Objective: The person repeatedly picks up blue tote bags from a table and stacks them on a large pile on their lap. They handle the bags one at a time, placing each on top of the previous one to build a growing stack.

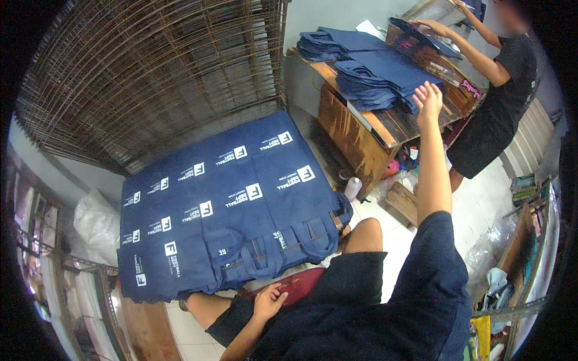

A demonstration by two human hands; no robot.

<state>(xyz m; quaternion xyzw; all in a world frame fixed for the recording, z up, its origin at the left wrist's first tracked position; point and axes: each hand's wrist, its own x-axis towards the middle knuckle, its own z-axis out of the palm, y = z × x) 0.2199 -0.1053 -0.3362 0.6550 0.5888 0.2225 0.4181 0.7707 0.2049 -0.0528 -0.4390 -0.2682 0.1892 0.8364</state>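
Wooden table [361, 129] edge — right hand [428, 99] nr bag stack [376, 81]

navy bags [229, 198] | centre, laid in rows | white square logo prints

You sit on a white tile floor [481, 207] facing a pale wall [337, 15], wire racks [156, 72] left, a wooden table [355, 129] right.

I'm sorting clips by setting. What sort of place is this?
Probably a small bag-printing workshop: printed navy tote bags laid out flat, stacks of plain navy bags on a wooden workbench, wire drying racks behind.
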